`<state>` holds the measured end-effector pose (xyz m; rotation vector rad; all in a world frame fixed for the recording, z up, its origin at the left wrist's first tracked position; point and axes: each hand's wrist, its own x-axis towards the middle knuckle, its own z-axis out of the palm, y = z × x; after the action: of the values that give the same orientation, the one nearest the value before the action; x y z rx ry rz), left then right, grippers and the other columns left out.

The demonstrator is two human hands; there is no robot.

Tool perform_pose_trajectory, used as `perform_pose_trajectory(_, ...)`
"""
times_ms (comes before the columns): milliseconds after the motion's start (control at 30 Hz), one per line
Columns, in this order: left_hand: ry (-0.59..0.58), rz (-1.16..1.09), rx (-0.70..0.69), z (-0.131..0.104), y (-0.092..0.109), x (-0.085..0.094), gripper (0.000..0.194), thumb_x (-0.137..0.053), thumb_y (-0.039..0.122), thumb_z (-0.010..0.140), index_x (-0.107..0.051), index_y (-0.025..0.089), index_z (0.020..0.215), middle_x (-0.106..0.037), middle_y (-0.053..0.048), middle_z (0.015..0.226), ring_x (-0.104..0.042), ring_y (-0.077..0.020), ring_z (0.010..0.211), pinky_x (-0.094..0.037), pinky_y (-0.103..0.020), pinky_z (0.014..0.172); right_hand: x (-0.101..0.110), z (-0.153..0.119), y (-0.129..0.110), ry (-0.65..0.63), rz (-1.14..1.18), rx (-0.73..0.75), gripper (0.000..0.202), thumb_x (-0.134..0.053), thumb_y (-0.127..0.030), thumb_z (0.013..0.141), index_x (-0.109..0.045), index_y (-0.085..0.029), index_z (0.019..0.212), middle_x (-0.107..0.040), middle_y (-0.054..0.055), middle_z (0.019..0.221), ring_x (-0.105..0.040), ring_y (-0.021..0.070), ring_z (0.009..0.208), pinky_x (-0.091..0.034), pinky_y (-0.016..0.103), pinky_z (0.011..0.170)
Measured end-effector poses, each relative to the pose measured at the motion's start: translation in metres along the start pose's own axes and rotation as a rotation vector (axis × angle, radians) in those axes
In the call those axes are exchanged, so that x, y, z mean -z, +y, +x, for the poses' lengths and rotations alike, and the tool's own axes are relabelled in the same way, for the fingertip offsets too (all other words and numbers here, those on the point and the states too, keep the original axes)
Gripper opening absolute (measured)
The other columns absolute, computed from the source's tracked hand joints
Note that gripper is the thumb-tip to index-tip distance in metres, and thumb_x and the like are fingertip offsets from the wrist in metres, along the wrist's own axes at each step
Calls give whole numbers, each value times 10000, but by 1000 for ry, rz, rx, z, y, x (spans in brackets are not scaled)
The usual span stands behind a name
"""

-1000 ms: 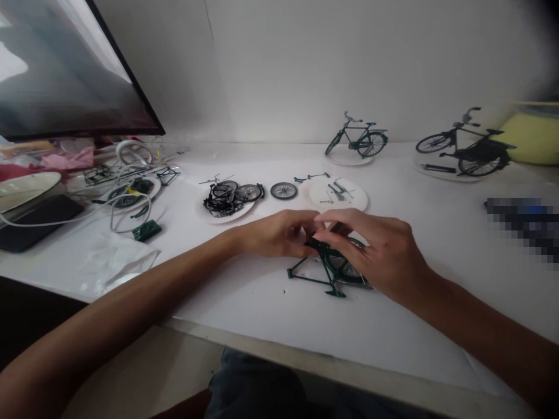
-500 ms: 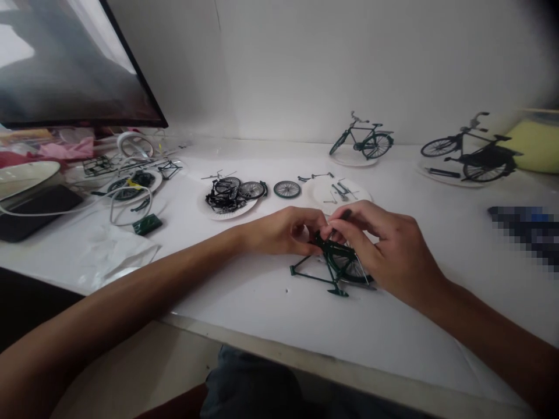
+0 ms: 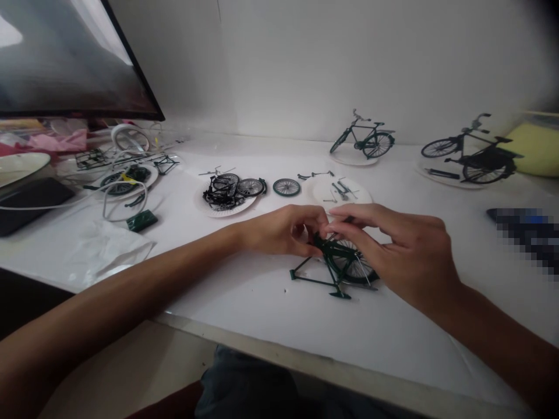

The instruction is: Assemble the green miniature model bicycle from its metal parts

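Observation:
A dark green model bicycle frame (image 3: 312, 280) with its rear wheel (image 3: 356, 267) fitted lies tipped over on the table. My left hand (image 3: 288, 230) is closed on the frame at its pedal end, thumb and forefinger pinching it there. My right hand (image 3: 406, 244) comes in from the other side, its fingers closed on a thin tool with a dark end (image 3: 349, 219). That tool's tip meets the frame close to my left fingertips, but the fingers hide the contact. The green saddle (image 3: 340, 295) points toward me.
Beyond my hands are a loose wheel (image 3: 287, 187), a plate of black parts (image 3: 218, 212) and a plate of small grey parts (image 3: 317, 195). Two assembled model bicycles (image 3: 362, 137) stand at the back. A green block (image 3: 142, 220), cables and a monitor (image 3: 78, 64) are left.
My right hand has turned and shifted slightly right, its fingers now straighter along the thin tool. My left hand keeps its hold on the frame. The view has shifted a little.

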<state>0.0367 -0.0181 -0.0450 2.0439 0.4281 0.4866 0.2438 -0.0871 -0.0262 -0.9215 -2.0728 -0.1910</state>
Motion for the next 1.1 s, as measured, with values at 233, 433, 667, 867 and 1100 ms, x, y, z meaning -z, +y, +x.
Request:
perform_pose_trajectory(233,14,56,46,0,1,1,295,-753,261,818,-610,141,1047,-633,-45,981,-561,-120,776,-455,-263,669,1,-1,1,-49,60,79,415,-657,-57,894,-629,-174,1291,-786,52,1047,-753,163,894,-612,258,776)
perform_pose_trajectory(433,-13,20,54,0,2,0,364,-737,194,822,-595,152,1155,-672,-51,1004,-590,-122,799,-463,-260,696,-1,-1,-3,49,-11,64,137,-786,-143,804,-739,-175,930,-800,10,829,-711,116,595,-565,217,535)
perform_pose_trajectory(667,18,77,13,0,0,1,326,-749,246,820,-618,145,1101,-659,-48,991,-597,-138,834,-467,-264,703,4,-1,-2,-131,153,-37,376,-630,-81,917,-655,-228,1263,-798,-19,1001,-762,126,859,-616,210,768)
perform_pose_trajectory(867,-5,67,39,1,0,0,371,-740,213,818,-614,155,1162,-666,-35,979,-590,-122,800,-463,-258,698,-1,2,-3,-28,27,-91,65,-740,-225,860,-737,-284,888,-780,-59,767,-657,116,513,-523,258,481)
perform_pose_trajectory(1100,16,72,39,0,2,1,349,-747,239,813,-607,147,1120,-656,-37,979,-603,-145,846,-459,-280,731,7,2,-7,-195,188,-180,244,-616,-148,939,-704,-270,1130,-795,-39,982,-761,148,819,-609,240,683)
